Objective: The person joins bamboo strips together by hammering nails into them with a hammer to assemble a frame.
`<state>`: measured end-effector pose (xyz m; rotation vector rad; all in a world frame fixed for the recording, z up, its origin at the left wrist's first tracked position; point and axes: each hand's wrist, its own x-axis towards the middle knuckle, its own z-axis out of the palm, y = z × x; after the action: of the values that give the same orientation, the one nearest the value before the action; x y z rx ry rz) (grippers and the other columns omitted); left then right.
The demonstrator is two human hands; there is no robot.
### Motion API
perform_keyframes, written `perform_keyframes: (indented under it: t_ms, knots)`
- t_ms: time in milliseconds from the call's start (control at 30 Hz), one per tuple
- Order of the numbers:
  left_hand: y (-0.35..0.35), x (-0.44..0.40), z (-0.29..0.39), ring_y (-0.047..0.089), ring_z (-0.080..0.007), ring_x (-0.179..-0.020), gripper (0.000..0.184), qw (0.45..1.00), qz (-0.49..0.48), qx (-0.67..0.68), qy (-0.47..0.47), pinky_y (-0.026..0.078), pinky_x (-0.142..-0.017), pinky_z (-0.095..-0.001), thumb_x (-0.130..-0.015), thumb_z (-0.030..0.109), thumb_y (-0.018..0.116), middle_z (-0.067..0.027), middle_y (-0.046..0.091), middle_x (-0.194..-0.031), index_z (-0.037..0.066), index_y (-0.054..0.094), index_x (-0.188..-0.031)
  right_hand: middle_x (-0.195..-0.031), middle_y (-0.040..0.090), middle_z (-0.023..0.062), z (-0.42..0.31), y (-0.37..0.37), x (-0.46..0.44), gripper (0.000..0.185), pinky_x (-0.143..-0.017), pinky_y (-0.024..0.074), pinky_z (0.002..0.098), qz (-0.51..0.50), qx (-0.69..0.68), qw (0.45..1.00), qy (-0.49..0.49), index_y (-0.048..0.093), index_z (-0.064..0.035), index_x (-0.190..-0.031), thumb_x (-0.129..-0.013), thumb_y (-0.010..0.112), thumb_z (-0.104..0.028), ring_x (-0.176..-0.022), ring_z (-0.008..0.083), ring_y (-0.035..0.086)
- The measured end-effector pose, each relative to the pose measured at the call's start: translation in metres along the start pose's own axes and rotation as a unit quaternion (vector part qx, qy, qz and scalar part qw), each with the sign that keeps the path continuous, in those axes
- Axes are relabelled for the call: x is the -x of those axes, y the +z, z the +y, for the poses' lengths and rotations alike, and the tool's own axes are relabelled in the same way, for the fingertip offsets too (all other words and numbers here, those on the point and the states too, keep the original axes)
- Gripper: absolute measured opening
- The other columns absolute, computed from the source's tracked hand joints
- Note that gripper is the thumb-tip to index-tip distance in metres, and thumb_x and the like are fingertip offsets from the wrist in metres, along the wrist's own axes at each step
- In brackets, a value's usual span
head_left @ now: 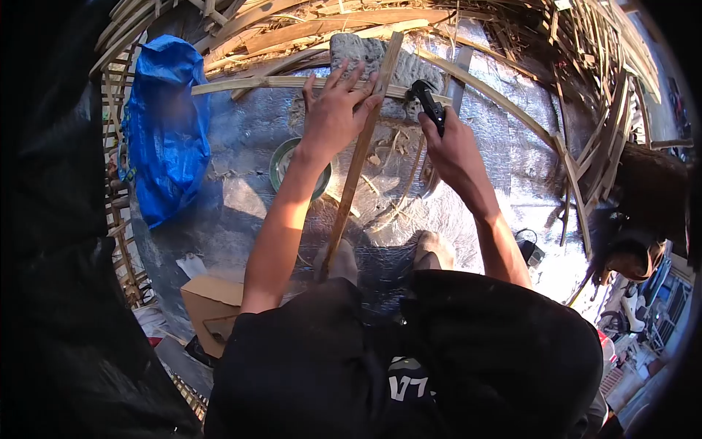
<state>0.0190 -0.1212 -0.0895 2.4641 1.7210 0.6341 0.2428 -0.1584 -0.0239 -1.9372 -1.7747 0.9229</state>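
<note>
A long bamboo strip (356,164) slants from the grey stone block (351,50) down to between my feet. My left hand (336,110) is spread open over it, with the thumb side against the strip's edge. My right hand (455,143) is closed around a black hand tool (430,106) with a curved head; its exact kind is unclear. The tool is held to the right of the strip, apart from it. A second bamboo strip (252,83) lies crosswise, passing beneath my left hand and the slanted strip. A green-rimmed bowl (280,157) is partly hidden behind my left forearm.
A blue tarp bundle (168,139) lies at the left. Piled bamboo strips (307,29) line the back, with more pieces (621,132) at the right. A cardboard box (208,304) is near my left elbow. Shavings (387,157) litter the silver sheet (241,124).
</note>
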Motion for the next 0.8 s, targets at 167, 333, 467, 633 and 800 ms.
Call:
perform_keyframes:
  t_ms: [167, 333, 467, 633, 800]
  knots:
    - [-0.002, -0.005, 0.001, 0.035, -0.0243, -0.151, 0.043, 1.0, -0.014, 0.01, -0.017, 0.012, -0.121, -0.0573, -0.104, 0.051, 0.053, 0.0021, 0.047, -0.159, 0.033, 0.062, -0.142, -0.076, 0.066, 0.0292, -0.021, -0.009, 0.001, 0.044, -0.068, 0.0493, 0.0512, -0.005, -0.011, 1.0, -0.009, 0.059, 0.0065, -0.104, -0.103, 0.058, -0.038, -0.074, 0.0462, 0.067]
    - [-0.013, -0.01, -0.003, 0.027, -0.0267, -0.154, 0.04, 0.997, -0.062, 0.029, -0.036, 0.011, -0.12, -0.0601, -0.101, 0.056, 0.055, 0.0004, 0.036, -0.166, 0.037, 0.069, -0.134, -0.077, 0.066, 0.0324, -0.03, 0.006, -0.006, 0.042, -0.068, 0.0496, 0.054, 0.002, -0.001, 0.999, -0.044, 0.057, 0.0067, -0.101, -0.104, 0.057, -0.035, -0.079, 0.0519, 0.066]
    - [-0.007, -0.014, -0.016, 0.018, -0.0325, -0.156, 0.046, 0.998, -0.055, 0.002, -0.024, 0.011, -0.121, -0.0614, -0.095, 0.068, 0.055, 0.0013, 0.028, -0.169, 0.044, 0.069, -0.132, -0.077, 0.066, 0.0327, -0.031, 0.012, -0.005, 0.042, -0.069, 0.0486, 0.0568, 0.026, -0.038, 0.998, -0.044, 0.057, 0.0059, -0.1, -0.102, 0.059, -0.036, -0.079, 0.0539, 0.064]
    - [-0.005, -0.016, -0.023, 0.014, -0.0283, -0.158, 0.045, 0.999, -0.041, -0.009, 0.013, 0.012, -0.122, -0.0593, -0.094, 0.069, 0.057, 0.0029, 0.027, -0.169, 0.043, 0.072, -0.128, -0.076, 0.065, 0.0329, -0.041, 0.008, -0.003, 0.035, -0.066, 0.0476, 0.0572, 0.018, -0.001, 0.999, -0.047, 0.054, 0.0046, -0.102, -0.103, 0.057, -0.03, -0.076, 0.0534, 0.065]
    - [-0.021, -0.019, -0.012, 0.022, -0.0418, -0.154, 0.041, 0.999, -0.031, 0.03, 0.014, 0.02, -0.124, -0.059, -0.097, 0.05, 0.062, -0.0178, 0.031, -0.165, 0.023, 0.075, -0.126, -0.077, 0.065, 0.0336, -0.026, 0.024, -0.006, 0.034, -0.066, 0.048, 0.0575, 0.006, 0.056, 0.997, -0.055, 0.054, 0.0041, -0.101, -0.103, 0.056, -0.029, -0.076, 0.0538, 0.064]
